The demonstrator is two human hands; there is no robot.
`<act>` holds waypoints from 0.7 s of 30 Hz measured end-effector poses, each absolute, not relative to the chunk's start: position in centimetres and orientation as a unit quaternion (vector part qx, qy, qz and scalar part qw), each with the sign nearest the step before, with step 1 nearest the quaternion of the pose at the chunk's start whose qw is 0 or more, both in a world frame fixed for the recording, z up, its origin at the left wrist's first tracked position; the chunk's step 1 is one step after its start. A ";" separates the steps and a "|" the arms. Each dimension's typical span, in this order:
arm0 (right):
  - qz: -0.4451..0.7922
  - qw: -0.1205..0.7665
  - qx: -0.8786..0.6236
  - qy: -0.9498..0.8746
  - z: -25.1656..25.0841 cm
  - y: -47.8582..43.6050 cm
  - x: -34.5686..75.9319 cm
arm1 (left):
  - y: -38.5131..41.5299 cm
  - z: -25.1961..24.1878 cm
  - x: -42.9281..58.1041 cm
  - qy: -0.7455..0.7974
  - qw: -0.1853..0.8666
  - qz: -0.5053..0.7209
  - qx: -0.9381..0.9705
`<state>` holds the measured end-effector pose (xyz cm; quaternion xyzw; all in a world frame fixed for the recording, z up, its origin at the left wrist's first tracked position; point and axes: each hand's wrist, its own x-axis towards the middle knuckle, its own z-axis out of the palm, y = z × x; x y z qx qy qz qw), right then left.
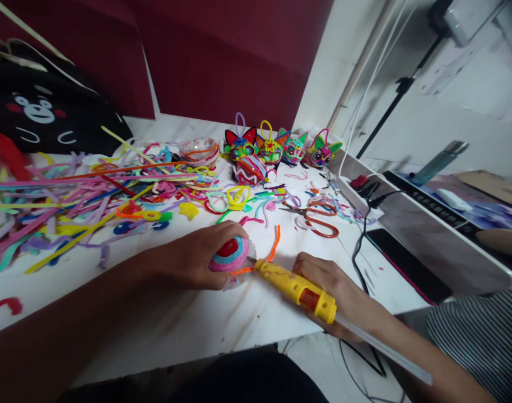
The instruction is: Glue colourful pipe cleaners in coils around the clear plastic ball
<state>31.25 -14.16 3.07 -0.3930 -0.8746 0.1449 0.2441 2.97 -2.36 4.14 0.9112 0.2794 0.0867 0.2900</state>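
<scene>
My left hand [197, 258] is wrapped round a small ball [242, 250] covered with red, blue and pink rings of pipe cleaner. Part of the ball's lower side looks clear and uncovered. In my right hand [323, 280] is a yellow hot glue gun [296, 285], a long glue stick [386, 344] poking out of its back end. Its nozzle meets or nearly meets the ball's right side, by an orange pipe cleaner [241, 271] lying along it. Another bit of orange pipe cleaner [275, 243] stands up just behind the nozzle.
Loose pipe cleaners [83, 207] heap up on the left. Orange-handled scissors [321, 217] lie beyond my right hand. Several cat-faced ornaments [241, 146] and a striped ball [250, 169] line the back. A phone [407, 266], a black cable [357, 252] and a striped sleeve [483, 336] are at right.
</scene>
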 end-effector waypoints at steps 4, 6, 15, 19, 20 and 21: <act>0.153 0.243 -0.393 -0.874 2.6 -14.3 31.1 | -2.3 4.1 3.0 0.265 0.307 0.098 0.909; 0.161 0.245 -0.392 -0.872 2.6 -14.4 31.1 | -2.2 4.1 3.0 0.260 0.310 0.101 0.909; 0.159 0.242 -0.396 -0.871 3.0 -14.6 30.7 | -2.1 4.1 2.9 0.258 0.311 0.105 0.909; 0.156 0.251 -0.396 -0.870 2.5 -14.4 31.1 | -2.2 4.2 2.9 0.267 0.312 0.095 0.907; 0.152 0.253 -0.397 -0.869 2.4 -14.4 31.2 | -2.2 4.2 2.9 0.272 0.312 0.091 0.906; 0.147 0.253 -0.398 -0.869 2.3 -14.4 31.3 | -2.2 4.2 2.9 0.275 0.312 0.087 0.905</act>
